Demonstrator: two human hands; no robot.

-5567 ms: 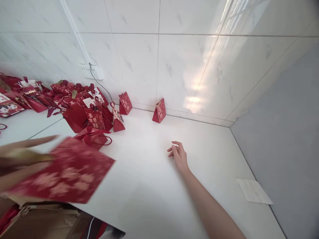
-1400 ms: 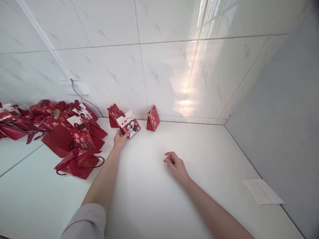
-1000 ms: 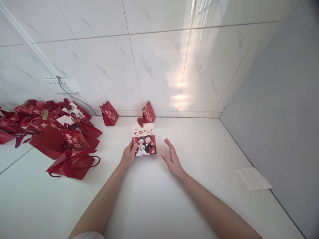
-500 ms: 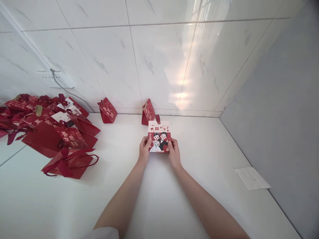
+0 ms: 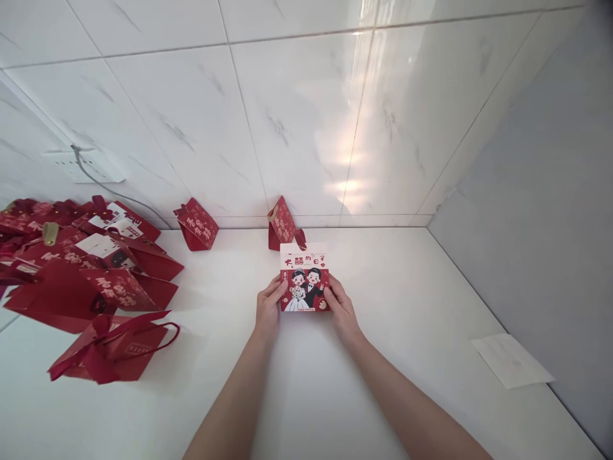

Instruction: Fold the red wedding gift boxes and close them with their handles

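Note:
Between both hands is a small red-and-white wedding gift box (image 5: 305,287), with a cartoon couple and red lettering on its front. My left hand (image 5: 269,306) grips its left edge, thumb on the front. On the right edge my right hand (image 5: 342,306) holds it the same way. The fingers behind the box are hidden. Just beyond it, a red tent-shaped gift box (image 5: 282,223) stands by the wall. A bit of dark red ribbon (image 5: 301,239) shows above the held box; which box it belongs to I cannot tell.
Several red gift boxes and bags with ribbons lie heaped (image 5: 96,255) on the left. A red bag with a rope handle (image 5: 115,351) is nearest me there. Another red box (image 5: 197,223) stands by the tiled wall (image 5: 297,128). A white paper (image 5: 512,360) lies at right.
The view has shifted closer, so the hands and the box appear larger and lower. Both hands keep their hold on the box.

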